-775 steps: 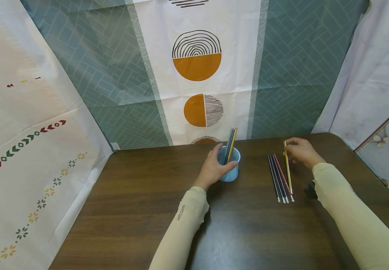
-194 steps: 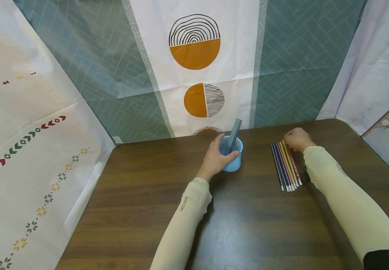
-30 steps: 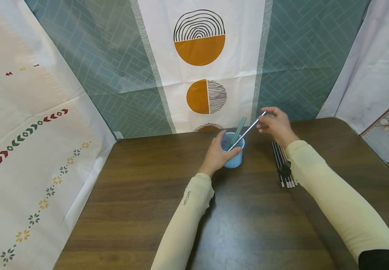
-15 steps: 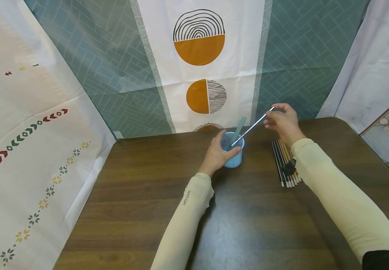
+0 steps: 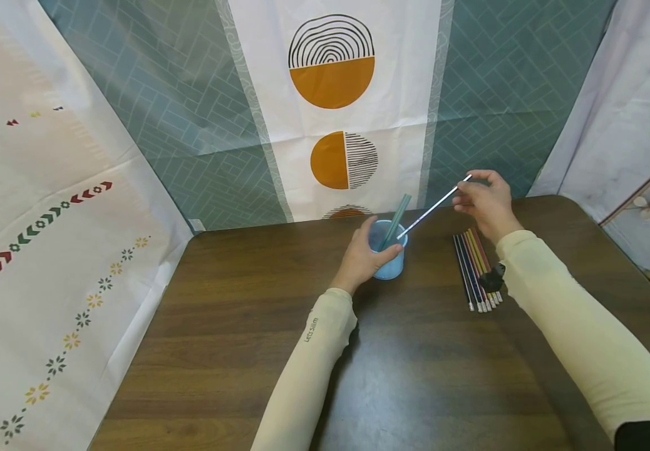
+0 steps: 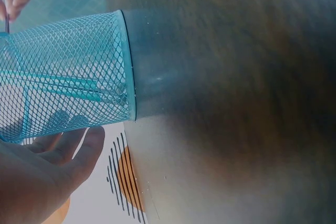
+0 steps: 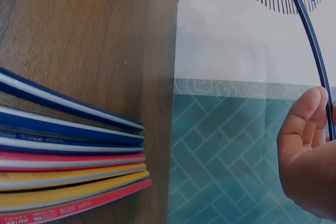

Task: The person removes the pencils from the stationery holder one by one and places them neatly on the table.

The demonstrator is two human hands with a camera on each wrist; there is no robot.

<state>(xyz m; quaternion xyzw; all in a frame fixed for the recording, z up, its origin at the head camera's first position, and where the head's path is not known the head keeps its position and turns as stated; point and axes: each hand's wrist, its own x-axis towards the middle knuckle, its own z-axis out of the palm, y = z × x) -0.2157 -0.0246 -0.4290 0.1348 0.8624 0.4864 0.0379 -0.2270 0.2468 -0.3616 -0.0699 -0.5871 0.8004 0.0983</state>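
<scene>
My left hand (image 5: pixel 357 260) holds a light blue mesh pencil cup (image 5: pixel 391 268) upright near the table's back edge, fingers and thumb round its sides. Teal pencils (image 5: pixel 397 218) lean inside the cup, and their lower ends show through the mesh (image 6: pixel 68 103) in the left wrist view. Between thumb and fingers, my right hand (image 5: pixel 488 199) pinches the upper end of a dark blue pencil with a pale stripe (image 7: pixel 314 40). That pencil slants down to the left, its lower end at the cup's rim. Below the right hand lies a row of pencils (image 5: pixel 474 269), side by side.
Dark blue, red and yellow pencils make up the row, eraser ends towards me. The brown wooden table (image 5: pixel 235 351) ends at a patterned cloth (image 5: pixel 212 156) behind. Further cloths hang at left (image 5: pixel 66 250) and right (image 5: pixel 635 125). A dark wrist device (image 5: pixel 493 277) hangs over the row.
My right hand has moved right and slightly up, drawing the pencil's lower end from inside the cup to its rim. Left hand and cup stay put. Earlier, fewer pencils lay in the row.
</scene>
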